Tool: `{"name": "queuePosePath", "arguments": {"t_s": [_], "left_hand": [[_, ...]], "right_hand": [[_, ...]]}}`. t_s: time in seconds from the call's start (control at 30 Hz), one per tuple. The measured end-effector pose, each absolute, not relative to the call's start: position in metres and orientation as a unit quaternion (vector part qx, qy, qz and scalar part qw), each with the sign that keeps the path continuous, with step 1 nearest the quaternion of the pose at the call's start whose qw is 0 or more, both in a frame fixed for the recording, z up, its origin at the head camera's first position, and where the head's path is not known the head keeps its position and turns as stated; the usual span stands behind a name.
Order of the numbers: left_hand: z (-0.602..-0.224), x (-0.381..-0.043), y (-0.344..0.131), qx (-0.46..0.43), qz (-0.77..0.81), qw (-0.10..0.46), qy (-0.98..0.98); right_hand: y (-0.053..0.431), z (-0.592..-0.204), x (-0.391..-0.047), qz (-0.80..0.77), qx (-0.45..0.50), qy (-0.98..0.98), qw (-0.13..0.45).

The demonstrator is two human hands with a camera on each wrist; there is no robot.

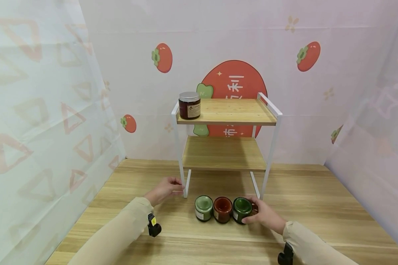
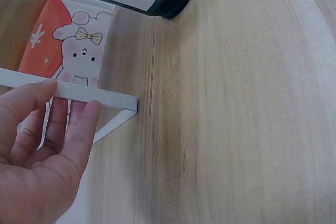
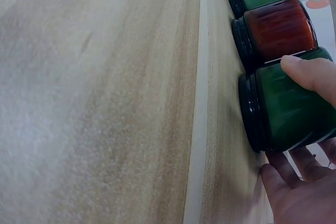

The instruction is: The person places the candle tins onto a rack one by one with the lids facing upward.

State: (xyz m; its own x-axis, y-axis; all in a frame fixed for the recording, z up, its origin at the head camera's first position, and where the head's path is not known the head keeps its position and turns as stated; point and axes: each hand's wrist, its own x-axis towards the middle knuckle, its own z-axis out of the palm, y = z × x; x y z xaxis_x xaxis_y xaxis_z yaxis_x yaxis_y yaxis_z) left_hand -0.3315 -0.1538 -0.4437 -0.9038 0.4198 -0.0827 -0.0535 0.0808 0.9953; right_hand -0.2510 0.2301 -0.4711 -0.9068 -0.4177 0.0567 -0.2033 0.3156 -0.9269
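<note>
My left hand (image 1: 166,188) grips the lower end of the white front-left leg (image 2: 113,98) of a small shelf rack, thumb on one side and fingers on the other. In front of the rack, three glass candle jars stand upside down in a row on their black lids. The light green jar (image 1: 203,207) is leftmost, with a label. Beside it stands the red-brown jar (image 1: 223,209). At the right end is the dark green jar (image 3: 294,108), held by my right hand (image 1: 264,214) with the thumb in front and fingers behind.
The rack has two wooden shelves, an upper (image 1: 232,109) and a lower (image 1: 223,152), on a white frame. A dark brown jar (image 1: 189,106) with a silver lid stands at the upper shelf's left end. Printed curtains (image 1: 126,77) enclose the wooden table (image 1: 305,198).
</note>
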Motion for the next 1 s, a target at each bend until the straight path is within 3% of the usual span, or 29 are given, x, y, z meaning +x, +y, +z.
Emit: {"name": "queuePosePath", "arguments": {"t_s": [0.6, 1.0], "left_hand": [[-0.4448, -0.3333, -0.1542, 0.136, 0.667, 0.174, 0.712], [-0.4434, -0.3319, -0.1539, 0.134, 0.664, 0.177, 0.715]], "right_hand": [[0.2238, -0.4716, -0.2487, -0.482, -0.154, 0.86, 0.069], [0.2244, -0.4696, -0.2502, -0.469, -0.177, 0.862, 0.074]]}}
